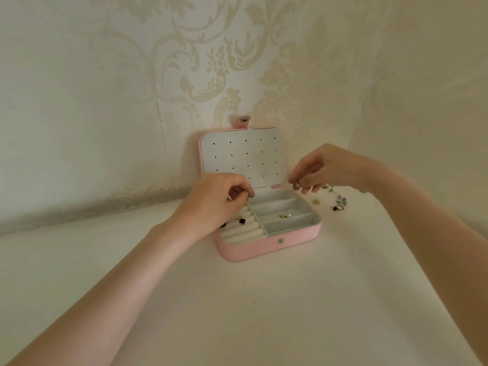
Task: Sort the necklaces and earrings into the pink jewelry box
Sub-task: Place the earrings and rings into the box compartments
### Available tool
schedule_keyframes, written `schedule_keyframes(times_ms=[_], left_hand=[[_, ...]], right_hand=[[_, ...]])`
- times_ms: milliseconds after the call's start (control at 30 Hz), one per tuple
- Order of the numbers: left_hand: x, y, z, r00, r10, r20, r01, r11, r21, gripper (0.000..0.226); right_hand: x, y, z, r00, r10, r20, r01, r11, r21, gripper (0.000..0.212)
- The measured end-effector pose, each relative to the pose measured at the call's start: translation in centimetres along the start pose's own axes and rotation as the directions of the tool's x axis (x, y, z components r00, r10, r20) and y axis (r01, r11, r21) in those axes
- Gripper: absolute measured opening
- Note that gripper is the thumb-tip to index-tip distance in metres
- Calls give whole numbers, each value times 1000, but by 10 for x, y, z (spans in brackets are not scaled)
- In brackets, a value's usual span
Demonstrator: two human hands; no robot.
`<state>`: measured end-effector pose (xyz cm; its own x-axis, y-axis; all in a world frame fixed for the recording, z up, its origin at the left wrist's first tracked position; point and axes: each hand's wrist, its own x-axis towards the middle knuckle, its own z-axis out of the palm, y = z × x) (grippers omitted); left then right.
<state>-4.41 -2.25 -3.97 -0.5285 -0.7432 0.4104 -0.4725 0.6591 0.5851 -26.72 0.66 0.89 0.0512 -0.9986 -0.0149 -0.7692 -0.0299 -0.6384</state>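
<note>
Pink box [266,247] sits open at frame centre on the white surface [264,313], lid [243,157] upright against the patterned wall [105,75], snap tab [243,122] at 12 o'clock of the lid. Lid liner is white with rows of small holes.

Left hand [214,204] is over the box's 10 o'clock corner, fingers curled, tips pinched together; whether it holds anything, cannot tell. It hides the far end of the ring rolls [245,231]. A black square earring [242,221] lies on the rolls, just beside the hand.

Right hand [327,167] hovers at the box's 1 o'clock corner, pinching a small pearl earring [296,184] at the fingertips, in front of the lid's right edge.

Middle right compartment holds a gold piece and pearl [285,215].

Loose jewelry pile [338,203] lies on the surface at 3 o'clock of the box, near it, partly hidden by the right hand.
</note>
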Motion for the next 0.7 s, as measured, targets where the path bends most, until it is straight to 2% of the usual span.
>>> schedule_keyframes(times_ms=[67, 133, 200, 267, 300, 400, 533, 633, 700], left_hand=[[0, 9, 3, 999, 36, -18, -36, 999, -8, 19], [0, 12, 6, 998, 53, -19, -53, 999, -1, 18], [-2, 10, 6, 999, 49, -14, -49, 999, 0, 17], [-4, 5, 4, 1000, 27, -13, -27, 1000, 2, 17], [-5, 4, 3, 1000, 18, -14, -18, 1000, 2, 18], [-7, 2, 0, 999, 18, -28, -18, 1000, -1, 20], [-8, 2, 0, 1000, 10, -18, -10, 1000, 4, 19], [-5, 3, -4, 997, -61, -39, 53, 984, -169, 24], [-3, 4, -7, 991, -125, -46, 101, 930, -353, 26]], right_hand=[[-3, -4, 6, 999, -10, 54, 14, 998, -67, 26], [-4, -1, 8, 999, -5, 33, 6, 999, -32, 30], [-4, 7, 5, 994, 24, -109, -25, 1000, -8, 30], [-1, 18, 3, 956, 79, -281, -116, 986, -117, 24], [0, 24, 5, 943, 112, -313, -176, 967, -185, 22], [2, 42, 23, 948, 158, -276, -239, 925, -294, 22], [2, 51, 35, 935, 78, -346, -199, 922, -331, 23], [2, 41, 27, 911, 64, -407, -201, 931, -304, 19], [-2, 23, 21, 891, 51, -450, -142, 975, -171, 14]])
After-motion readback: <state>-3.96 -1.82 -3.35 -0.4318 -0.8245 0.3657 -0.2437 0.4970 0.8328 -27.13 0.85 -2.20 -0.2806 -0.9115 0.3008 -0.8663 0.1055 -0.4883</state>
